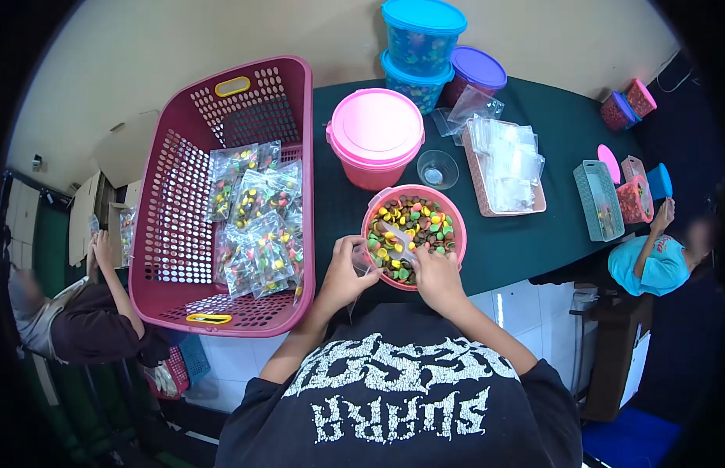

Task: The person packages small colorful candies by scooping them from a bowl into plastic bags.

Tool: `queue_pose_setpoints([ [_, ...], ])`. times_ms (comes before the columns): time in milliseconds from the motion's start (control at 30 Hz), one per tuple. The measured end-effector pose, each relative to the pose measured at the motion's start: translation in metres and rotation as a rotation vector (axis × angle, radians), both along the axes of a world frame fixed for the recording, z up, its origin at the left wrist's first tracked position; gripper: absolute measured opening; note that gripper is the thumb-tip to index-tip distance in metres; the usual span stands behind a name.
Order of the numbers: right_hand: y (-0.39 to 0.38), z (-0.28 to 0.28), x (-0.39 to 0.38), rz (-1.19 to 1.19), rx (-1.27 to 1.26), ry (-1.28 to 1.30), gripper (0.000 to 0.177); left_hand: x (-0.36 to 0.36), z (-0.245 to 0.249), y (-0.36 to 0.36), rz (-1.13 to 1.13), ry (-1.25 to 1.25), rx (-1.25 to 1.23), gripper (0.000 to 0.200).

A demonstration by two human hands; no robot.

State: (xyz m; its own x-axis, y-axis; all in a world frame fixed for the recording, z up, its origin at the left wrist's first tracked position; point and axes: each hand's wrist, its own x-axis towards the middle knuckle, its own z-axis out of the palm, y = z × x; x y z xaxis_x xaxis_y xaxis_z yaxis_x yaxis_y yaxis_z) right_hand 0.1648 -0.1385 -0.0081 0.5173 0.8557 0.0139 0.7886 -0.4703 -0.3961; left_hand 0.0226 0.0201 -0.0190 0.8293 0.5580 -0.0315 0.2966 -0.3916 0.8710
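**Head view: two hands at a bowl of sweets**

Centre of frame: pink bowl [413, 189] of coloured sweets [426, 218], set at the near table edge, apparently to be within reach of both hands.
Right hand [438, 274]: fingers closed round a clear scoop [394, 236], whose blade lies in the sweets.
Left hand [345, 273]: fingers curled, pinching a small clear bag [361, 269] just beside the bowl's rim, probably so that little spills.
Left of frame: red basket [175, 203] holding filled bags [257, 218].
Upper right: tray [514, 211] of empty bags [507, 160], near the bowl.
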Motion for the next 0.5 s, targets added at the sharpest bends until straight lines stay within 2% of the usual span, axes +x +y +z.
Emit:
queue_pose_setpoints([
  [67,-0.003,0.000,-0.001,0.010,-0.003,-0.008,0.017,0.000,-0.001,0.002,0.000,-0.019,-0.016,0.060],
  [133,-0.010,0.009,0.001,-0.004,-0.047,0.102,0.018,-0.002,-0.005,0.002,0.034,-0.020,-0.185,0.065],
  [233,-0.015,0.012,0.010,-0.008,-0.017,0.173,0.017,-0.003,-0.009,0.001,0.057,-0.045,-0.210,0.064],
  [333,-0.012,0.011,0.018,-0.065,0.030,0.280,0.019,-0.002,0.002,-0.008,0.141,-0.076,-0.120,0.064],
  [467,-0.008,0.025,0.029,-0.159,0.059,0.396,0.024,-0.003,0.005,-0.006,0.139,-0.063,-0.103,0.062],
  [500,-0.008,0.030,0.032,-0.164,0.064,0.397,0.027,-0.003,0.003,-0.005,0.125,-0.146,-0.069,0.062],
])
